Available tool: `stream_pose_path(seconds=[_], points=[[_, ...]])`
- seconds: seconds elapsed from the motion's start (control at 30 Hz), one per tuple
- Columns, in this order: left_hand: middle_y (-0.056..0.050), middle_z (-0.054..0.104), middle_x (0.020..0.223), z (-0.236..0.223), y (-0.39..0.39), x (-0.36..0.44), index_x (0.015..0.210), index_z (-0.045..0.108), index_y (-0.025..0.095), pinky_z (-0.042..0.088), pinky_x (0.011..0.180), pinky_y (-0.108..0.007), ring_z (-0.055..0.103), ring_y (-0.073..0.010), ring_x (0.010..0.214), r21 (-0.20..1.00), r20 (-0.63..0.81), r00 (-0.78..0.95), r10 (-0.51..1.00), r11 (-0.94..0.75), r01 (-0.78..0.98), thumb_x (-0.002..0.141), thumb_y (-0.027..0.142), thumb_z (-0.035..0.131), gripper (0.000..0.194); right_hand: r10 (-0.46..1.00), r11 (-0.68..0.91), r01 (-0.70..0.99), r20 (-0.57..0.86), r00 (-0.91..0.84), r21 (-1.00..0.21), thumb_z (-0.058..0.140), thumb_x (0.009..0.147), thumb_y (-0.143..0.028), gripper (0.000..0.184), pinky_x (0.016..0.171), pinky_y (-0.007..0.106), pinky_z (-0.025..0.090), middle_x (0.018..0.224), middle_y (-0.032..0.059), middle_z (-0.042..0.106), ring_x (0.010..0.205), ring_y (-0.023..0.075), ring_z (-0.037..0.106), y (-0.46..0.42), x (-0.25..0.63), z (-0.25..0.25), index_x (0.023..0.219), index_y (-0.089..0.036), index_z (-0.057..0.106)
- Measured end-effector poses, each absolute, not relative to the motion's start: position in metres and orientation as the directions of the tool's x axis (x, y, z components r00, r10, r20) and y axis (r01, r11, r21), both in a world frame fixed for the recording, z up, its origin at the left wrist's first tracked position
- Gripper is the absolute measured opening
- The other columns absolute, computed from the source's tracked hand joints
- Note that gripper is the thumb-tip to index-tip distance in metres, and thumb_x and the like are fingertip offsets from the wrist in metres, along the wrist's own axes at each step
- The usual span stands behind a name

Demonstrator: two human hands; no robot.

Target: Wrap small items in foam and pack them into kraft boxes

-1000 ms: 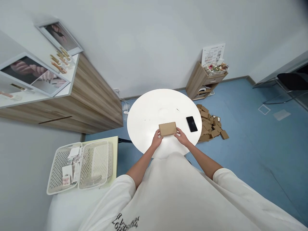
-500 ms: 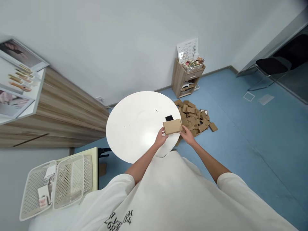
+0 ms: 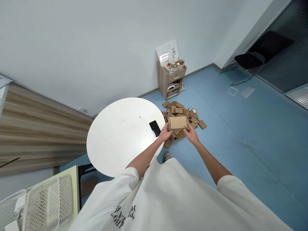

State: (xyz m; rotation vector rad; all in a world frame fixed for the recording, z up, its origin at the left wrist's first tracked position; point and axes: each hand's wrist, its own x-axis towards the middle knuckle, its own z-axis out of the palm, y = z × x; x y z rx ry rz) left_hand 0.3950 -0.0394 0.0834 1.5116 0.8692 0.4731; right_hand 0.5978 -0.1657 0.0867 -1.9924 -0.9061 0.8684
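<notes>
We had just swung the cardboard box [image 3: 178, 123] away from over the desk [image 3: 117, 141], so it showed against the heap of boxes [image 3: 179, 110] on the floor [image 3: 226, 147]. The fingers of our left hand [image 3: 165, 132] and right hand [image 3: 192, 134] gripped its opposite ends; the carrying seemed unfinished.

Underside of the cardboard box [image 3: 178, 123] in my hands: hidden. It masks part of the carton pile [image 3: 179, 111]. White baskets [image 3: 65, 199] and wood-grain cabinet [image 3: 45, 128] cropped at left. Sign [image 3: 166, 49] print too small to read. My shirt [image 3: 178, 192] covers part of one shoe [image 3: 166, 156].
</notes>
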Motion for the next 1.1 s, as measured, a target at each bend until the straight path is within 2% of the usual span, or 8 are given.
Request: stream_pose_path(seconds=[0.1,0.17,0.3,0.43,0.53,0.73,1.1], points=[[-0.011,0.035,0.162,0.084,-0.030,0.416,0.157,0.034,0.022,0.027,0.123,-0.047,0.030,-0.0347,0.150,0.951,-0.221,0.597,0.771,0.035,0.307,0.081,0.025,0.069,0.084,0.790,-0.478,0.260,-0.281,0.544,-0.839,0.057,0.086,-0.057,0.080,0.108,0.044,0.049,0.163,0.0099,0.029,0.141,0.0336,0.043,-0.165,0.611,0.088,0.158,-0.029,0.036],[-0.011,0.032,0.164,0.082,-0.031,0.418,0.157,0.034,0.021,0.026,0.124,-0.047,0.029,-0.0354,0.151,0.942,-0.250,0.592,0.766,0.050,0.333,0.082,0.028,0.070,0.084,0.779,-0.502,0.236,-0.316,0.542,-0.832,0.056,0.087,-0.057,0.075,0.106,0.044,0.050,0.161,0.0114,0.034,0.137,0.0331,0.048,-0.167,0.612,0.086,0.154,-0.028,0.041],[-0.011,0.033,0.163,0.076,-0.045,0.403,0.155,0.037,0.023,0.029,0.122,-0.046,0.031,-0.0361,0.149,0.930,-0.293,0.593,0.750,0.080,0.359,0.083,0.031,0.070,0.080,0.778,-0.529,0.203,-0.375,0.504,-0.824,0.054,0.089,-0.056,0.065,0.105,0.046,0.051,0.151,0.0110,0.049,0.131,0.0319,0.055,-0.176,0.603,0.080,0.148,-0.029,0.049],[-0.011,0.034,0.162,0.075,-0.054,0.389,0.152,0.040,0.025,0.031,0.120,-0.049,0.034,-0.0365,0.147,0.917,-0.339,0.553,0.761,0.135,0.375,0.082,0.030,0.071,0.077,0.787,-0.533,0.185,-0.403,0.467,-0.826,0.054,0.089,-0.054,0.059,0.107,0.051,0.049,0.146,0.0095,0.055,0.129,0.0339,0.056,-0.182,0.600,0.074,0.142,-0.028,0.056],[-0.012,0.037,0.160,0.078,-0.055,0.385,0.150,0.043,0.025,0.031,0.119,-0.050,0.038,-0.0346,0.144,0.916,-0.326,0.547,0.771,0.114,0.385,0.082,0.029,0.069,0.073,0.793,-0.529,0.176,-0.409,0.453,-0.830,0.057,0.087,-0.053,0.056,0.107,0.052,0.049,0.142,0.0093,0.059,0.130,0.0351,0.056,-0.182,0.601,0.071,0.137,-0.028,0.061],[-0.014,0.043,0.154,0.087,-0.055,0.372,0.145,0.050,0.023,0.038,0.114,-0.047,0.046,-0.0335,0.138,0.914,-0.291,0.522,0.802,0.072,0.399,0.083,0.027,0.066,0.064,0.832,-0.478,0.193,-0.371,0.413,-0.857,0.059,0.086,-0.050,0.053,0.110,0.051,0.048,0.139,0.0104,0.062,0.129,0.0324,0.057,-0.172,0.594,0.064,0.132,-0.025,0.065],[-0.015,0.047,0.151,0.076,-0.067,0.325,0.142,0.052,0.022,0.043,0.109,-0.046,0.051,-0.0317,0.134,0.919,-0.276,0.414,0.868,0.112,0.378,0.085,0.022,0.064,0.058,0.899,-0.407,0.249,-0.338,0.278,-0.879,0.060,0.085,-0.048,0.045,0.107,0.050,0.050,0.130,0.0093,0.068,0.123,0.0300,0.062,-0.147,0.549,0.063,0.123,-0.026,0.069]])
